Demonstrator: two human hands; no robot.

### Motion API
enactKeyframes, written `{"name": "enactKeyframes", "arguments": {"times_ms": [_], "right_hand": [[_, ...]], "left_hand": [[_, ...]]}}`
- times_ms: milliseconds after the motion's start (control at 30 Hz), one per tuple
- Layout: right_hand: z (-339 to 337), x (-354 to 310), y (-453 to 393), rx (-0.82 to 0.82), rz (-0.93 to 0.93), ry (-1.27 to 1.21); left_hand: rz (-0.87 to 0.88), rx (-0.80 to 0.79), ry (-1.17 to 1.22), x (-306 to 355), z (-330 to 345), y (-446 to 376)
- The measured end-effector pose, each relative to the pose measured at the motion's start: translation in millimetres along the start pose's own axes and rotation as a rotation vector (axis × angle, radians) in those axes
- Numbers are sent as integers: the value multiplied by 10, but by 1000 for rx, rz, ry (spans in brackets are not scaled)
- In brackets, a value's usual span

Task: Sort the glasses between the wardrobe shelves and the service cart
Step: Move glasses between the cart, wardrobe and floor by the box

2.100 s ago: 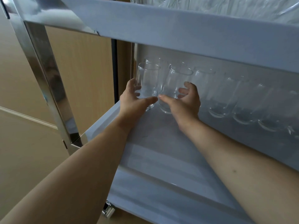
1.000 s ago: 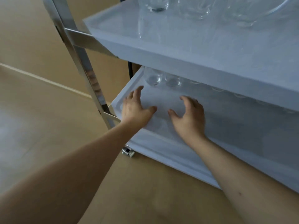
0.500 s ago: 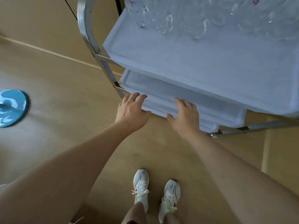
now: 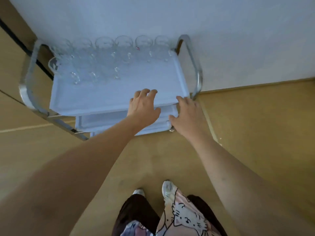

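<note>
Top-down head view of a white service cart (image 4: 109, 99) with a chrome tube frame (image 4: 196, 65), standing against a pale wall (image 4: 238, 40) on a tan floor (image 4: 255, 133). Clear glasses (image 4: 105, 53) stand on the cart's top tray: a back row along the wall edge and a shorter row in front of it on the left part of the tray. They are blurred and overlap, so an exact count is not possible. The near and right part of the top tray is bare. A lower tray (image 4: 105, 120) shows under the front edge; no glasses can be made out on the visible strip.

Left hand (image 4: 143, 106) is over the front edge of the top tray, right of centre, fingers slightly bent and spread, grip loose and holding nothing. Right hand (image 4: 185, 114) is at the cart's front right corner, just beside the frame post, fingers extended, thumb out, grip wide and holding nothing. Whether either hand actually touches the tray is hard to tell. Both hands are well apart from the glasses.

At the bottom: dark trousers (image 4: 136, 215), a cat-print garment (image 4: 184, 217) and light shoes (image 4: 167, 188).
</note>
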State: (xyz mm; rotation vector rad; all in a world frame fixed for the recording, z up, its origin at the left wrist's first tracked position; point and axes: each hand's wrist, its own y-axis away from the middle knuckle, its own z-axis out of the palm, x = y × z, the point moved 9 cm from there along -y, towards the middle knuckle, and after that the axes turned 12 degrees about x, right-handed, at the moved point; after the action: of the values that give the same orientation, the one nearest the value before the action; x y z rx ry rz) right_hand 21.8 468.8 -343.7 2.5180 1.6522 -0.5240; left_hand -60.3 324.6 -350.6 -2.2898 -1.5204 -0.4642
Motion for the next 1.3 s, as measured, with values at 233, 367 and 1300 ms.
{"name": "enactKeyframes", "arguments": {"times_ms": [233, 367, 1300], "right_hand": [[-954, 1282, 213, 157, 358, -8], [-1553, 2132, 343, 252, 490, -3], [-4361, 7030, 1154, 641, 1093, 332]], "left_hand": [[329, -81, 64, 1802, 168, -285], [517, -110, 79, 2960, 381, -296], [1218, -359, 434, 9355, 2465, 189]]}}
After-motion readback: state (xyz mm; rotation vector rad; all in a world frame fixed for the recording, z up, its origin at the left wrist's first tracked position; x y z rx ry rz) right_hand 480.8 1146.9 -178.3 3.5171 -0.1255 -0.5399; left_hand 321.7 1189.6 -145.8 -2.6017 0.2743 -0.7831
